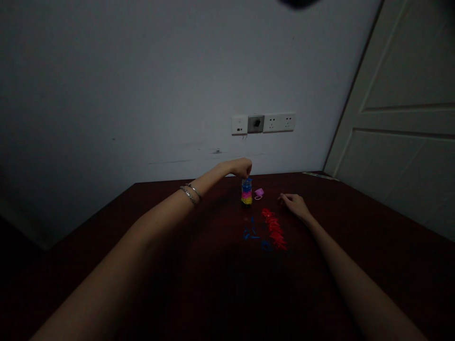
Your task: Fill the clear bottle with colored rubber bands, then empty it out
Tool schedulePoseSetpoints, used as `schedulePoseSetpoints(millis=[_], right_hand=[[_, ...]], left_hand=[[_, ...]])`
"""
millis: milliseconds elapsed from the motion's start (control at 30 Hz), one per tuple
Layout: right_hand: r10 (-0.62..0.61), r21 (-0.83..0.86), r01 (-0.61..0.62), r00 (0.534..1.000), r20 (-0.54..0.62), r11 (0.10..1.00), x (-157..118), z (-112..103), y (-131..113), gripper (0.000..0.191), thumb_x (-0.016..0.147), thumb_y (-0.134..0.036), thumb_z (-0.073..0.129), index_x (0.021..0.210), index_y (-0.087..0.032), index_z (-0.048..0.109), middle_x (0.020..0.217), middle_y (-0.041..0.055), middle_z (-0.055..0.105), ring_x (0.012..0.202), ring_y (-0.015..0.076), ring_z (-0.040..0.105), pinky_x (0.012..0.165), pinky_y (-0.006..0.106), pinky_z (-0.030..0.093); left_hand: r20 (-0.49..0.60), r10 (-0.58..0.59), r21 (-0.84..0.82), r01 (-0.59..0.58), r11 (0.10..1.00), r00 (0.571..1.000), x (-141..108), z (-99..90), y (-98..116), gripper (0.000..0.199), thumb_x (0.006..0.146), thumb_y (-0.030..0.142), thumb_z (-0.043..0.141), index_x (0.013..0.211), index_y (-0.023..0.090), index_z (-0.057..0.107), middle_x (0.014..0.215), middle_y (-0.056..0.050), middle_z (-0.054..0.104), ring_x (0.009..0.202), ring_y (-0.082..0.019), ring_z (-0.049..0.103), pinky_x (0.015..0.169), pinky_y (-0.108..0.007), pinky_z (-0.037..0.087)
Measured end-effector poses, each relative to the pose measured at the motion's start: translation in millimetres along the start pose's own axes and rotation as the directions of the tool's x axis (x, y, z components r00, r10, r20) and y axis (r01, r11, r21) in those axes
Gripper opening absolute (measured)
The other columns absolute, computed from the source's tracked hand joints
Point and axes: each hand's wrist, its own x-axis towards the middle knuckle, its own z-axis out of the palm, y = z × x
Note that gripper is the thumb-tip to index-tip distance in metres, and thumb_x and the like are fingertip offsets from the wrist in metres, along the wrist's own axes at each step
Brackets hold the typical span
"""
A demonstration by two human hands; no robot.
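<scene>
A small clear jar (246,192) stands upright on the dark red table, with yellow, pink and blue layers inside. Above its mouth is my left hand (241,167), fingers pinched together. A bit of blue, apparently a thin strip, shows right under the fingertips at the rim. My right hand (294,204) rests on the table to the right, fingers loosely stretched out and holding nothing visible. Nearer me lie a row of red strips (274,229) and several scattered blue strips (251,234). Their exact kind is too dim to make out.
Beside the jar lies a small purple piece (259,192) with a pale loop. Behind the table (199,284) rises a wall with sockets (279,122). A white panelled door (401,123) stands on the right, and a flat pale strip (320,176) lies at the back right edge.
</scene>
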Motion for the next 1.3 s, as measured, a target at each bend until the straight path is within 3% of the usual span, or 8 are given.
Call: schedulePoseSetpoints(millis=[300,500,767,967,1100,1200,1300], right_hand=[[-0.02,0.012,0.02,1.0,-0.008,1.0,-0.7,-0.3,-1.4,0.047,0.079,-0.046,0.036,0.077,-0.013,0.068,0.065,0.0049,0.065,0.062,0.0181,0.059,0.06,0.026,0.04],[-0.02,0.012,0.02,1.0,-0.007,1.0,-0.6,0.7,0.1,0.045,0.08,-0.045,0.036,0.075,-0.013,0.068,0.067,0.0057,0.066,0.065,0.0187,0.06,0.06,0.026,0.04],[-0.013,0.012,0.013,1.0,0.001,1.0,-1.4,-0.4,-0.3,0.045,0.08,-0.045,0.036,0.077,-0.014,0.068,0.069,0.0056,0.067,0.067,0.019,0.061,0.061,0.026,0.041],[-0.008,0.001,0.008,1.0,-0.005,1.0,-0.7,0.3,0.6,0.044,0.079,-0.045,0.036,0.077,-0.014,0.068,0.067,0.0053,0.067,0.066,0.0187,0.061,0.061,0.026,0.041],[-0.01,-0.008,0.01,1.0,-0.011,1.0,-1.0,0.2,0.6,0.045,0.079,-0.046,0.036,0.076,-0.014,0.068,0.066,0.0049,0.066,0.063,0.0183,0.06,0.059,0.026,0.04],[-0.021,-0.002,0.021,1.0,-0.005,1.0,-1.1,-0.1,1.1,0.046,0.079,-0.047,0.036,0.075,-0.014,0.068,0.065,0.0047,0.066,0.063,0.0182,0.06,0.059,0.025,0.04],[-0.014,0.004,0.014,1.0,0.0,1.0,-1.0,-0.1,1.5,0.046,0.079,-0.048,0.036,0.076,-0.014,0.068,0.065,0.0047,0.065,0.062,0.018,0.06,0.058,0.025,0.04]], left_hand=[[-0.005,-0.034,-0.117,0.034,0.993,0.999,9.3,7.0,-6.2,0.012,0.05,0.007,0.064,0.059,0.014,0.069,0.053,-0.002,0.058,0.06,-0.014,0.051,0.061,-0.027,0.036],[0.012,-0.013,-0.042,0.014,0.999,1.0,-5.3,-0.5,6.9,0.015,0.053,0.011,0.064,0.067,0.013,0.071,0.056,-0.003,0.061,0.052,-0.012,0.048,0.055,-0.026,0.035],[0.009,-0.02,-0.127,0.021,0.992,1.0,-17.5,-9.8,10.2,0.018,0.055,0.013,0.062,0.071,0.014,0.071,0.063,-0.002,0.066,0.053,-0.009,0.051,0.055,-0.02,0.037],[-0.13,-0.05,-0.229,0.019,0.973,0.99,-17.3,-12.0,-1.3,0.017,0.062,0.018,0.06,0.073,0.01,0.071,0.065,-0.005,0.066,0.056,-0.009,0.052,0.055,-0.02,0.037],[-0.317,-0.222,-0.356,0.102,0.929,0.922,-25.8,11.9,-24.7,0.026,0.072,0.027,0.054,0.071,0.007,0.07,0.059,-0.005,0.063,0.051,-0.008,0.047,0.052,-0.021,0.034],[-0.358,-0.4,-0.508,0.183,0.842,0.844,-32.6,49.1,-47.4,0.035,0.077,0.035,0.048,0.069,0.008,0.069,0.052,-0.003,0.058,0.046,-0.008,0.043,0.049,-0.021,0.032],[-0.329,-0.531,-0.637,0.232,0.735,0.781,-39.7,92.1,-65.5,0.038,0.079,0.035,0.045,0.064,0.009,0.067,0.05,-0.002,0.055,0.046,-0.008,0.045,0.051,-0.02,0.033]])
